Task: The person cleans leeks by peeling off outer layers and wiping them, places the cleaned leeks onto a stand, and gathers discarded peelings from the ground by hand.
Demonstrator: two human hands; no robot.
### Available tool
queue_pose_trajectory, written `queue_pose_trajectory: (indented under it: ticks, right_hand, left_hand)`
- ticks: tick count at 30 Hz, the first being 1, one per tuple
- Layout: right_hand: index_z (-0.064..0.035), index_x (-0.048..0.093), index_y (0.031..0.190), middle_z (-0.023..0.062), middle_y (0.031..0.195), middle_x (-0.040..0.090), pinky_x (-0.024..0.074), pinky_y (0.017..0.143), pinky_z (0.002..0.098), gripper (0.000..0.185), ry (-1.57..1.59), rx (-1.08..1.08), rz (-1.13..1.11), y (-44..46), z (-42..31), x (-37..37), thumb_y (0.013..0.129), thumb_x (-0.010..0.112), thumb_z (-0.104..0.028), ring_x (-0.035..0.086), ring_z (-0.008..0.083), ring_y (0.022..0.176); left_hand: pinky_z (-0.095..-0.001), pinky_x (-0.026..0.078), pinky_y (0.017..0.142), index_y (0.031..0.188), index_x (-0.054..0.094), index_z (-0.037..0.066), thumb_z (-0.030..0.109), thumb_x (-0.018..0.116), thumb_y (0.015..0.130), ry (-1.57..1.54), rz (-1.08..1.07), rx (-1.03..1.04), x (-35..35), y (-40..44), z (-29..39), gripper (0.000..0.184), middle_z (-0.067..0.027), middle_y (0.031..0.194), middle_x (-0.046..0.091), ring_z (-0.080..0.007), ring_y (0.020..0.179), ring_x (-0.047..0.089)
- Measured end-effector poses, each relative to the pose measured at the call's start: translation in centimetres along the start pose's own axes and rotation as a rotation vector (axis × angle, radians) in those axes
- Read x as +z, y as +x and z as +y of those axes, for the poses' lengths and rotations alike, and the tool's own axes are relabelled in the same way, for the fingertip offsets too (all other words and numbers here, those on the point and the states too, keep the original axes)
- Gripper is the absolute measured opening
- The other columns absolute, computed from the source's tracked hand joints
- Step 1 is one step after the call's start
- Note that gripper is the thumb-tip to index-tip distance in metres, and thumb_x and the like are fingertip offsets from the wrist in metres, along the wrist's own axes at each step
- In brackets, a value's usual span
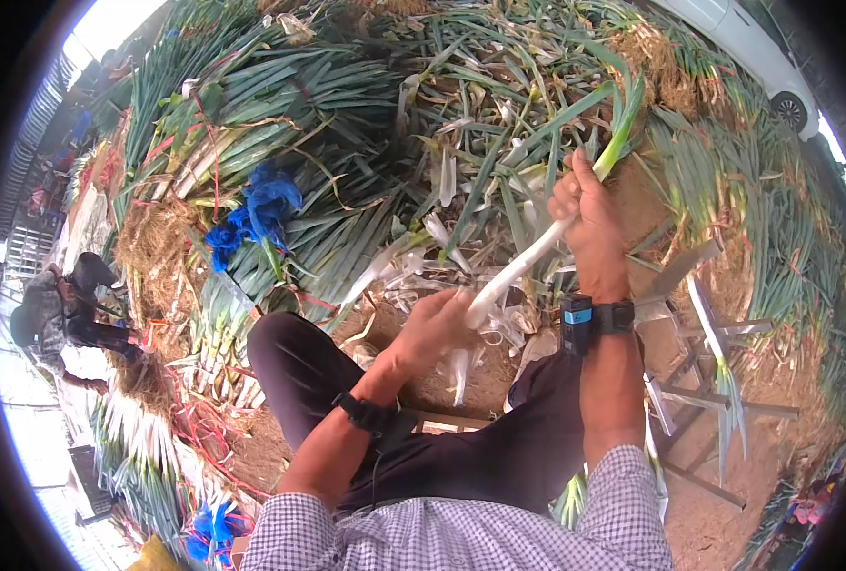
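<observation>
My right hand [587, 206] is closed around a long green onion [527, 259], gripping it near where the white shank turns green. The onion slants across in front of me, its leaves up and to the right and its white lower end down and to the left. At that lower end is my left hand [432, 330], its fingers bent but smeared by motion. Whether they grip the onion or a strip of its skin cannot be made out. Pale peeled skins [447, 238] and loose leaves litter the ground beyond my hands.
Large heaps of green onions [318, 86] lie ahead and on both sides. A blue plastic bag [268, 205] rests on the left heap. Beside my right arm stands a metal frame [699, 395] with onions on it. Another person [70, 314] sits at far left; a white vehicle [737, 43] is upper right.
</observation>
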State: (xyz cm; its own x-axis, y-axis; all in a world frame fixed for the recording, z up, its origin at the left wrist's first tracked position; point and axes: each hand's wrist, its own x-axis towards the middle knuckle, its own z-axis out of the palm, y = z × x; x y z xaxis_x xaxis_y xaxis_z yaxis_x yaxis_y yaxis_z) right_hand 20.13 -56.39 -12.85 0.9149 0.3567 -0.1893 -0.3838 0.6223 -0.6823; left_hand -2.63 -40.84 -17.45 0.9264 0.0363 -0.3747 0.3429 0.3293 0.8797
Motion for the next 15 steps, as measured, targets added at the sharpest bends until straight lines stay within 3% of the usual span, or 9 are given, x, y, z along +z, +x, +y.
queue_pose_trajectory:
  ticks: [4, 10, 13, 15]
  right_hand:
    - [-0.0093, 0.058, 0.091, -0.002, 0.061, 0.046, 0.0368, 0.045, 0.0296, 0.024, -0.023, -0.012, 0.098, 0.0, 1.1, 0.8, 0.086, 0.077, -0.023, 0.04, 0.0098, 0.046]
    - [-0.0099, 0.06, 0.087, 0.001, 0.061, 0.053, 0.0415, 0.045, 0.0321, 0.022, -0.072, -0.015, 0.007, -1.2, 2.3, 2.1, 0.085, 0.079, -0.021, 0.045, 0.0114, 0.044]
    - [-0.0098, 0.059, 0.084, 0.0001, 0.055, 0.048, 0.0403, 0.043, 0.0309, 0.023, -0.112, -0.048, -0.018, -1.9, 2.6, 3.2, 0.085, 0.078, -0.022, 0.042, 0.0108, 0.041]
    - [-0.0098, 0.059, 0.083, -0.0007, 0.052, 0.046, 0.0398, 0.042, 0.0305, 0.023, -0.114, -0.066, -0.052, -1.9, 2.8, 3.2, 0.085, 0.078, -0.023, 0.041, 0.0104, 0.041]
  left_hand:
    - [-0.0358, 0.053, 0.071, 0.11, 0.061, -0.005, 0.028, 0.058, 0.097, 0.51, 0.124, 0.316, -1.4, 1.3, -2.8, 0.035, -0.0143, 0.082, 0.065, -0.021, 0.076, 0.065]
    - [-0.0432, 0.051, 0.068, 0.094, 0.061, -0.004, 0.023, 0.059, 0.094, 0.894, 0.087, 0.183, -0.9, 1.6, -0.5, 0.027, -0.0225, 0.078, 0.063, -0.0374, 0.073, 0.064]
    - [-0.0398, 0.049, 0.06, 0.098, 0.066, -0.001, 0.017, 0.056, 0.094, 1.09, -0.038, 0.308, -1.4, 2.0, -0.8, 0.02, -0.0183, 0.069, 0.061, -0.0259, 0.062, 0.064]
    - [-0.04, 0.049, 0.061, 0.098, 0.066, -0.001, 0.015, 0.055, 0.094, 1.084, -0.053, 0.301, -1.4, 2.3, -1.3, 0.02, -0.0195, 0.068, 0.06, -0.0264, 0.061, 0.063]
